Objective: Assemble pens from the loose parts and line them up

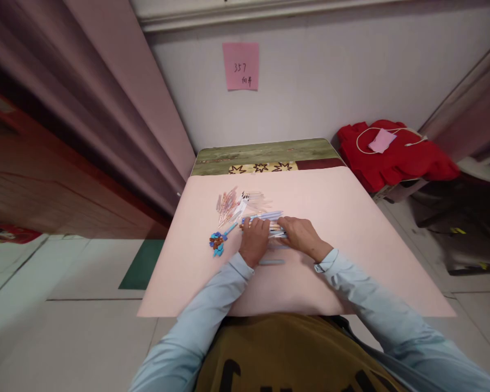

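My left hand [253,239] and my right hand [300,235] rest side by side on a pale pink table [351,261], fingers curled over a bunch of light blue pens [265,218]. Both hands touch the bunch. One loose blue pen part [271,262] lies just below my hands. To the left, a small heap of blue and brown caps [217,241] sits beside a blue pen. Behind it lies a pile of thin clear and orange refills [231,204].
A pink sticky note [240,66] hangs on the wall ahead. A red cloth [392,155] with a white cable lies on a box at the right. Curtains [118,109] hang at the left. The table's far strip is green with a star pattern [261,167].
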The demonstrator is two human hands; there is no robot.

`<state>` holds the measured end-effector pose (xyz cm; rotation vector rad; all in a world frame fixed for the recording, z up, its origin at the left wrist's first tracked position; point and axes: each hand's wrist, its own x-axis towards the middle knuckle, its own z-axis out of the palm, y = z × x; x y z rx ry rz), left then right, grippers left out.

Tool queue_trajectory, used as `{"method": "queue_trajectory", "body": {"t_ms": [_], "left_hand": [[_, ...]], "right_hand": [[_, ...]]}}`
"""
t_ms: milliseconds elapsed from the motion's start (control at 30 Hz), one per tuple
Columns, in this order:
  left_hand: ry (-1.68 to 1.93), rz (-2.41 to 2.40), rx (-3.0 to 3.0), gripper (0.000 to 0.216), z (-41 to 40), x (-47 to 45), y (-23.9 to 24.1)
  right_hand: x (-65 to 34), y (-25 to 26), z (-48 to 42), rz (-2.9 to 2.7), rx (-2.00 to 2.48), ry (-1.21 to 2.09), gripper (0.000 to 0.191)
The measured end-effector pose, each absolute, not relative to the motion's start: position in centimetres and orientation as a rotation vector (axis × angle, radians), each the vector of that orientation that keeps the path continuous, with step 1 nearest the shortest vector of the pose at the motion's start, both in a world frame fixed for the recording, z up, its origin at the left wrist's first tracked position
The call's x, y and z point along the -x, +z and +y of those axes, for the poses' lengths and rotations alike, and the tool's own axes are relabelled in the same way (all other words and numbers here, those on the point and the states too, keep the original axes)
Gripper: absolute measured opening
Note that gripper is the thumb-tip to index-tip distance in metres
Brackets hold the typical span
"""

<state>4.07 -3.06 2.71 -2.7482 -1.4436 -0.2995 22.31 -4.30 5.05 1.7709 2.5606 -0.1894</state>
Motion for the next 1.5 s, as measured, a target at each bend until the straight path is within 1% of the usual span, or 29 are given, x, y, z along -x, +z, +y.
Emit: {"method": "queue_trajectory", "body": {"t_ms": [100, 333, 500, 633, 800, 933, 1133, 1333, 1500], "left_hand": [[-0.187, -1.391, 2.745, 0.025, -2.4, -4.6, 2.9], [-0.125, -1.153, 2.781, 0.026, -1.6, -3.3, 3.3], [-0.136, -1.178, 2.750, 0.026, -0.8, -1.6, 3.3], [-0.133, -1.298, 2.699, 0.027, -0.5, -1.4, 3.3], [-0.045, -1.178, 2.718, 0.026, -0.9, -1.8, 3.6], [-0.062, -1.084, 2.798, 0.023, -1.1, -1.7, 3.7], [-0.080, -1.096, 2.774, 0.026, -1.1, -2.8, 3.1], [-0.147, -1.226, 2.788, 0.019, -1.2, -3.5, 3.7], [-0.196, -1.218, 2.778, 0.013, -1.8, -3.9, 4.6]], "right_hand": [[-22.3, 5.5, -4.4, 2.577, -1.749, -0.144, 0.030], [-22.9, 5.0, -4.3, 2.548, -1.742, -0.157, 0.027], [-24.6, 4.0, -4.6, 2.505, -1.780, -0.134, 0.023], [-25.5, 3.6, -5.1, 2.431, -1.930, -0.169, 0.029], [-26.1, 4.3, -5.0, 2.194, -2.276, -0.231, 0.023], [-27.0, 4.7, -4.4, 2.057, -2.411, -0.292, 0.021], [-25.7, 4.5, -4.2, 2.228, -2.285, -0.422, 0.016], [-23.7, 4.6, -4.9, 2.346, -2.171, -0.167, 0.022], [-22.5, 4.4, -4.9, 2.280, -2.170, -0.122, 0.023]]}}
